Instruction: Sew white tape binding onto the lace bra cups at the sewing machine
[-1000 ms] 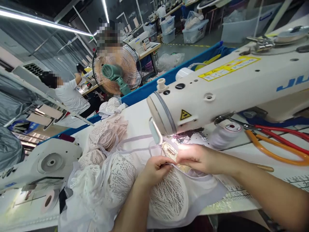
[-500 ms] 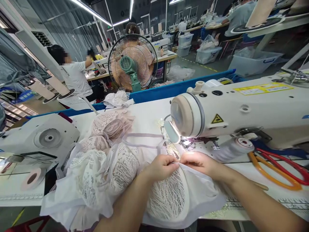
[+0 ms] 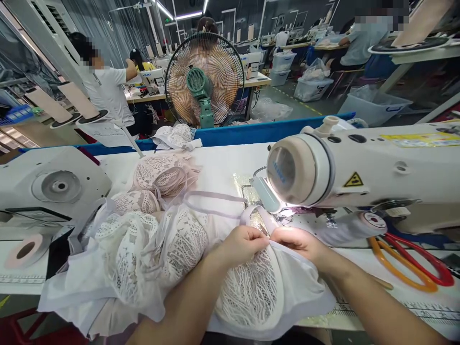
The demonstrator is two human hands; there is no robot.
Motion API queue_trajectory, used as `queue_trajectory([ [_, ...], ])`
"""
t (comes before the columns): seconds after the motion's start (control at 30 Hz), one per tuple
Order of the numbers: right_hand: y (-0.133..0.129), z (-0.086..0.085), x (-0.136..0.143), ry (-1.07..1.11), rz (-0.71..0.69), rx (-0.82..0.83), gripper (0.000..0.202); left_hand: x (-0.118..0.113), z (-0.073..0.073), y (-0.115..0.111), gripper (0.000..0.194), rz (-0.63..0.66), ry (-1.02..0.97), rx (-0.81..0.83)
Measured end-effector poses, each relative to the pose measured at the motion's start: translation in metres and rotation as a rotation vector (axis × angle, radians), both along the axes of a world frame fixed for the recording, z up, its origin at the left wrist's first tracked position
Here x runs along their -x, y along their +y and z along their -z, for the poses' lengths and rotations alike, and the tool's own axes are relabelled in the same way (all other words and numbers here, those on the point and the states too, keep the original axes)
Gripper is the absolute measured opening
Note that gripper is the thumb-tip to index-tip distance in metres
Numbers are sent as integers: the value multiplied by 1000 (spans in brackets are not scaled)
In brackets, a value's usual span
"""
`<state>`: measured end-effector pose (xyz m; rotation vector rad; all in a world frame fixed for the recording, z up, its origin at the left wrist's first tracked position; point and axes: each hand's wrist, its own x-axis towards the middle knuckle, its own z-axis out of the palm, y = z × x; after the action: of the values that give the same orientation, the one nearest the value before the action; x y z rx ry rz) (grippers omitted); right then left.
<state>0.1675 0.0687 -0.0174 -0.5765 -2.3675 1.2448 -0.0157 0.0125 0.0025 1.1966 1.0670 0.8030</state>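
Note:
A white lace bra [image 3: 251, 292] hangs over the table's front edge, its lace cup and plain side panel facing up. Both hands pinch its top edge close together. My left hand [image 3: 242, 244] is closed on the edge where the lace cup meets a strap, and my right hand [image 3: 300, 244] is closed on the edge of the side panel. A pale strap [image 3: 258, 215] loops up behind my fingers. Just beyond them is the lit needle area of a sewing machine [image 3: 309, 167]. More white lace bras [image 3: 143, 254] lie heaped left of my left forearm.
Pinkish lace pieces [image 3: 161, 175] are stacked behind the heap. A thread cone [image 3: 354, 227] lies under the machine arm; orange- and red-handled scissors [image 3: 406, 268] are at right. A tape roll [image 3: 28, 251] sits at left. A large fan [image 3: 204, 81] stands beyond the blue edging. Co-workers sit farther off.
The head view has shifted slightly. The strap now loops up higher behind my fingers. Both hands keep their pinch on the bra's edge in nearly the same place.

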Motion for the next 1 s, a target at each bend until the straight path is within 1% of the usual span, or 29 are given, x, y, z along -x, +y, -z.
queue_trajectory([
  [0.37, -3, -9, 2, 23, 27, -59, 19, 3, 1, -2, 21, 4, -59, 20],
  [0.63, -2, -11, -2, 20, 8, -84, 17, 3, 4, -2, 20, 21, -82, 25],
  [0.83, -4, -12, -2, -5, 15, -78, 22, 3, -1, -2, 18, 28, -48, 24],
  [1.0, -4, -13, -2, -11, 51, -51, 26, 3, -4, -3, 12, 62, -13, 3],
])
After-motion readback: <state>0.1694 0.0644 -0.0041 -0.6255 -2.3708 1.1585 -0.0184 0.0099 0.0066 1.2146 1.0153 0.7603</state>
